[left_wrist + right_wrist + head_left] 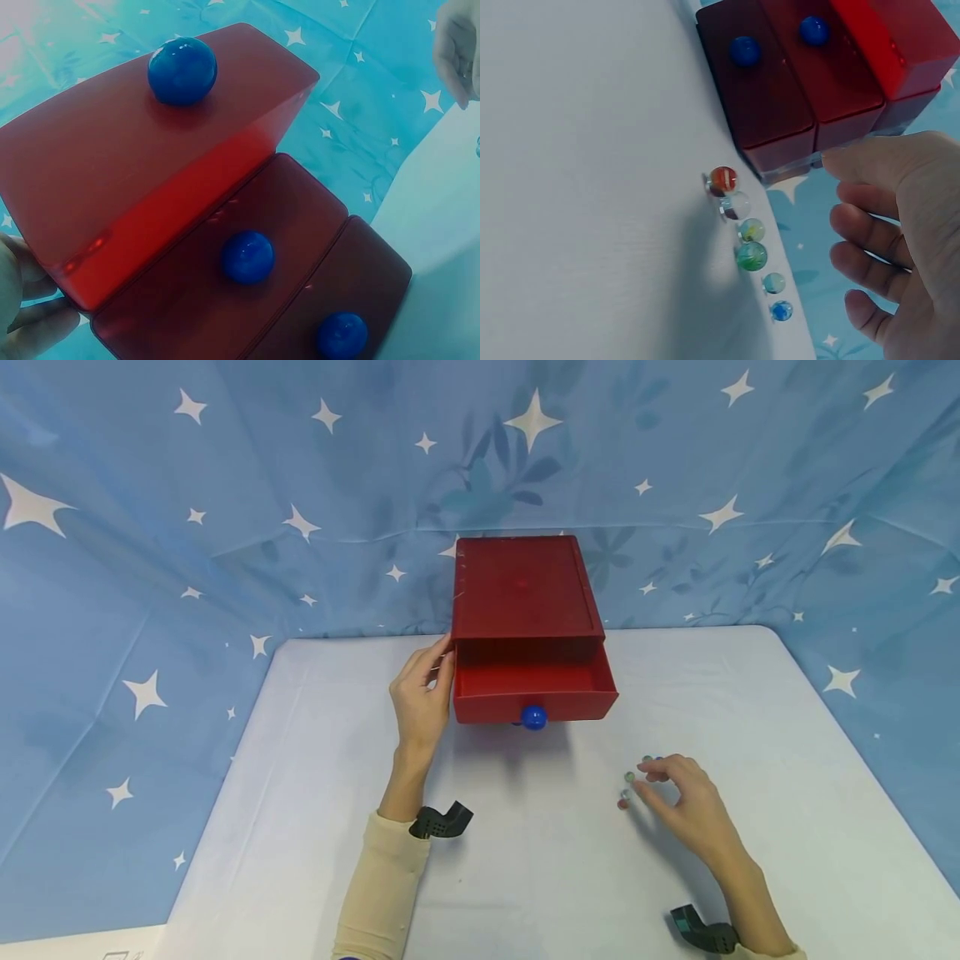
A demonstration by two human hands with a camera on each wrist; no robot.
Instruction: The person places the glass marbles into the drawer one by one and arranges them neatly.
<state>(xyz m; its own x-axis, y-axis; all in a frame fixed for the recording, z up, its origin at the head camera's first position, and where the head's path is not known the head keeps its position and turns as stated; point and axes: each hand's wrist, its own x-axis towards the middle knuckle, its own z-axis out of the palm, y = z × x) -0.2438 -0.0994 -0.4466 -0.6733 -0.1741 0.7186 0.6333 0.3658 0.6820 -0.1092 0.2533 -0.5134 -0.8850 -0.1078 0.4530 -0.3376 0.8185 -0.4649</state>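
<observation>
While your left hand (422, 697) steadies the red drawer box (525, 589), top drawer (534, 687) stands open.
Right hand (686, 806), grip loosely spread, hovers at marbles (630, 785) near counter (525, 877) centre; next: pinch one.

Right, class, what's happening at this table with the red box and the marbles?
A person sits at a white table. Their left hand rests against the side of a red drawer box, whose top drawer is pulled out; the two drawers below it are closed. Their right hand hovers over a small row of glass marbles lying loose on the table, fingers relaxed, not gripping any. The part of the open drawer in view shows nothing inside.
</observation>
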